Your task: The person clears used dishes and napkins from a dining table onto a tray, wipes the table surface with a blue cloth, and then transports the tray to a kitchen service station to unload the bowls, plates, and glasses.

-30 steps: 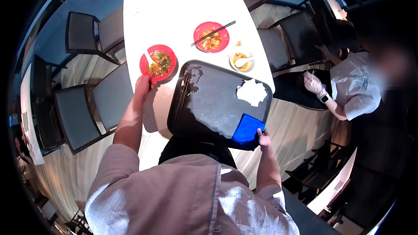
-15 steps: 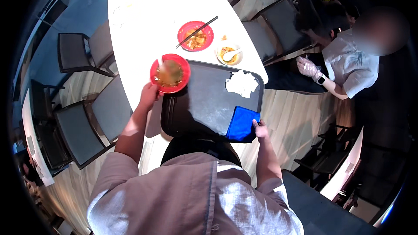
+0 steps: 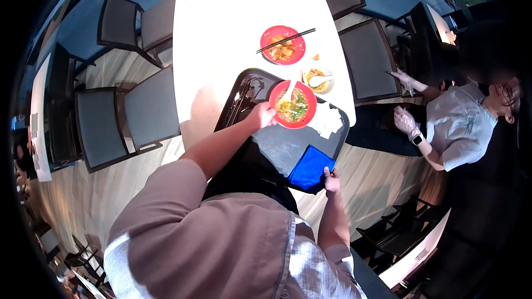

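Observation:
My left hand (image 3: pixel 262 115) grips the rim of a red bowl (image 3: pixel 298 112) of soup with a white spoon, over the dark tray (image 3: pixel 271 149). My right hand (image 3: pixel 331 181) is closed on the tray's near right edge, thumb on a folded blue cloth (image 3: pixel 307 165). Crumpled white napkins (image 3: pixel 331 123) lie on the tray's right side, partly behind the bowl. Beyond the tray on the white table (image 3: pixel 216 22) are a red dish (image 3: pixel 281 52) of food with dark chopsticks across it and a small pale bowl (image 3: pixel 326 85) with a spoon.
Grey chairs (image 3: pixel 100 127) line both sides of the table, including one (image 3: pixel 363 61) at the right. A co-worker (image 3: pixel 460 122) in a pale top and clear gloves is at the right, one gloved hand (image 3: pixel 406 122) near the table. Other tables (image 3: pixel 421 243) stand around.
My left hand has carried the red soup bowl rightward from the table's left side to over the tray. The co-worker's other gloved hand now shows by the right chair.

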{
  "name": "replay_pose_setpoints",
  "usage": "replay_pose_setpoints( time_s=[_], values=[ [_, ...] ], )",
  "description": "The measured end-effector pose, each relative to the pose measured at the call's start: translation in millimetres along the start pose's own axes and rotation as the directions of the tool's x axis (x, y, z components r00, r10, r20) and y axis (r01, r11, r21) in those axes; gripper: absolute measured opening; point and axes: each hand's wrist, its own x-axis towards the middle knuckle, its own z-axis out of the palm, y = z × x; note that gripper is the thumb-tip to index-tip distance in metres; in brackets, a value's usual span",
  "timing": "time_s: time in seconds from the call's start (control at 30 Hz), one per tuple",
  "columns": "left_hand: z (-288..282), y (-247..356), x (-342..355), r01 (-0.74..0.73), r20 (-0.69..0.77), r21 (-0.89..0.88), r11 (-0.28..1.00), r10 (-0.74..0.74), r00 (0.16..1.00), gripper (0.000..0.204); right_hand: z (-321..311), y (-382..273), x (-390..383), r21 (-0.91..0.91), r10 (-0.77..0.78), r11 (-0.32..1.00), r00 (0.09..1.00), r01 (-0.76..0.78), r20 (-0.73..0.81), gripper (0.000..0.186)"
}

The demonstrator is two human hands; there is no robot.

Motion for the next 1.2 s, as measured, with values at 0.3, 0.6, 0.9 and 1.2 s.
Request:
replay_pose_setpoints(
  time_s=[0.3,0.6,0.9,1.2],
  values=[
    [-20.3,32.5,-47.8,-0.001,0.145,0.162,0.987,-0.023,0.989,0.038,4.4,-5.7,-2.9,-0.003,0.037,0.999,0.999,-0.037,-0.005,0.029],
    [-95.4,-26.0,-122.4,-0.192,0.023,0.507,0.84,0.21,0.977,0.022,-2.9,4.4,8.1,0.066,0.118,0.991,0.993,-0.117,-0.002,0.04],
    [63.6,-20.5,-93.5,-0.414,0.471,0.728,0.546,0.039,0.881,0.049,-24.4,-7.6,10.8,0.205,0.131,0.959,0.946,-0.198,0.298,0.063],
    [233.6,-19.3,-101.2,-0.176,0.151,0.871,0.459,0.092,0.984,0.083,-44.2,-21.8,-2.2,0.104,0.222,0.955,0.898,-0.279,0.38,0.052]
  ],
)
